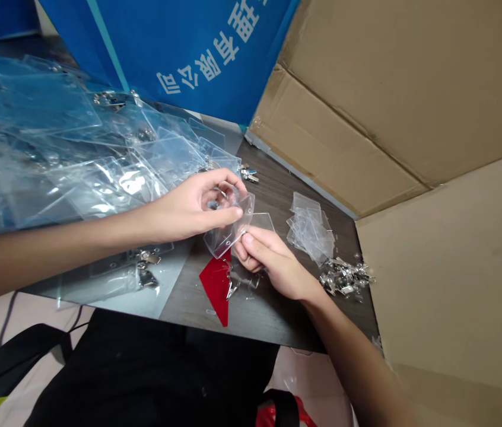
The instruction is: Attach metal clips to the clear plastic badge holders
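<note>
My left hand [218, 204] is closed around a bent clear plastic badge holder [222, 240], its thumb pressing on the sheet and its fingers curled behind. Small punched holes show along the holder's edge. At that edge my right hand [262, 252] pinches with thumb and forefinger; whether a small part is also between these fingertips cannot be made out. Another clear sheet [265, 221] shows just behind the right fingers. Below the hands a red angular piece [218, 287] lies on the dark wooden table [197, 305], with a metal clip [232, 290] at its edge.
Many clear badge holders with clips [99, 178] are heaped at the left. On the right are small clear plastic pieces [311, 228] and a pile of metal clips [346, 277]. Cardboard [344, 130] walls the right side; a blue printed panel [180, 41] stands behind.
</note>
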A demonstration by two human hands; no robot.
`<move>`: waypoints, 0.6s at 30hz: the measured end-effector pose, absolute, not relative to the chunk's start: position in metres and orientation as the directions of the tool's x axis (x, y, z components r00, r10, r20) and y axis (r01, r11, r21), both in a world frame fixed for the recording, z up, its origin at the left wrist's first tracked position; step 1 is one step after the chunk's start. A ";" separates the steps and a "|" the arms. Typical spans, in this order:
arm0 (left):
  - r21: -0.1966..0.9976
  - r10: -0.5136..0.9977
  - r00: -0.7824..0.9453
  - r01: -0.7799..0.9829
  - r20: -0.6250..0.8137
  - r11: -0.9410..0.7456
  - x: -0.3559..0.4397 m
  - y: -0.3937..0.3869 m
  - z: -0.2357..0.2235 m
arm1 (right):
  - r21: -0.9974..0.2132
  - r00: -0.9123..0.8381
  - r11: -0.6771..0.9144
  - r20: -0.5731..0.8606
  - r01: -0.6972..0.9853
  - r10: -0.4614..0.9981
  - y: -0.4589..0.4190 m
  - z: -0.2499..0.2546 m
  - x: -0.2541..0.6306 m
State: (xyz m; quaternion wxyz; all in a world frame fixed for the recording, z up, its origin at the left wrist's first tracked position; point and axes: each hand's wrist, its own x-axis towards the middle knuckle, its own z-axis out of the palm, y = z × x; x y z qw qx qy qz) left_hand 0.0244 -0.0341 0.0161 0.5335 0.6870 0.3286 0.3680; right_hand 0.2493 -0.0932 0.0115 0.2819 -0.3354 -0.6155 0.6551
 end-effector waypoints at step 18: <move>0.931 0.857 0.480 0.190 0.188 -0.311 0.024 -0.040 0.014 | -1.000 -0.528 0.020 0.015 0.003 0.849 -0.096 0.006 0.244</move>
